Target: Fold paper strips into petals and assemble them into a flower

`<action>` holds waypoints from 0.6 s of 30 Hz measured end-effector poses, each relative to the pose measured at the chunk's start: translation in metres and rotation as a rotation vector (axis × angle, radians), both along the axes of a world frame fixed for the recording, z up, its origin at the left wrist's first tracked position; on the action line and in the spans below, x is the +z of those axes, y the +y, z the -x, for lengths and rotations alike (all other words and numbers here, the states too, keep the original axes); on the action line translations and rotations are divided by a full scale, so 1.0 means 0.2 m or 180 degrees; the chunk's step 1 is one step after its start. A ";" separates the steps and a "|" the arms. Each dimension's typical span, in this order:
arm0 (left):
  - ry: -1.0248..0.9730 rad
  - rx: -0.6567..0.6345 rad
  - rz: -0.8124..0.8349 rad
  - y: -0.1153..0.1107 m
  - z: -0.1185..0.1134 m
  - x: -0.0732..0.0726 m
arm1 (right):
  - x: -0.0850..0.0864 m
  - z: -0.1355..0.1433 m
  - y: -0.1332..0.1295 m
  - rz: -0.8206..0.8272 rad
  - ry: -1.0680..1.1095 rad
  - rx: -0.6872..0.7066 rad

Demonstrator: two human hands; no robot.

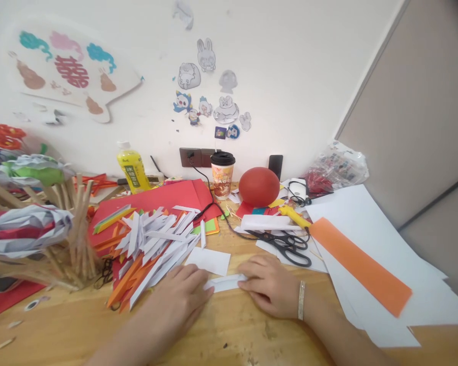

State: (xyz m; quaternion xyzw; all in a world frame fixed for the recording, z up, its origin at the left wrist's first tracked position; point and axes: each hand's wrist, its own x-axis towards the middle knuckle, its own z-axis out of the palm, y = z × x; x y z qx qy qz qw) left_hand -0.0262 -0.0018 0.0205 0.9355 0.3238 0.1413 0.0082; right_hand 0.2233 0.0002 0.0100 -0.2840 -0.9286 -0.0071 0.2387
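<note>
Between my hands, low over the wooden table, lies a narrow white paper strip (225, 283) that looks folded along its length. The fingers of my left hand (187, 292) press on its left end. My right hand (269, 284), with a glittery band at the wrist, pinches the right end between thumb and fingers. Just behind the strip is a flat white paper rectangle (209, 261). A heap of folded white paper strips (156, 234) sits to the left of it, with folded orange paper strips (132, 279) along its near side. Black-handled scissors (286, 244) rest beyond my right hand.
White paper sheets (389, 244) with an orange paper strip (362, 267) on top spread at the right. Farther back stand a paper cup (222, 175), a red balloon (258, 186) and a yellow bottle (133, 168). Wooden sticks (78, 229) with paper flowers crowd the left. A yellow-handled tool (294, 216) lies near the scissors.
</note>
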 end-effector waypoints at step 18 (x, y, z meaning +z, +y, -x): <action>-0.0390 0.0574 0.0519 0.04 -0.12 -0.07 | -0.09 0.15 0.00 0.0831 0.0687 -0.1091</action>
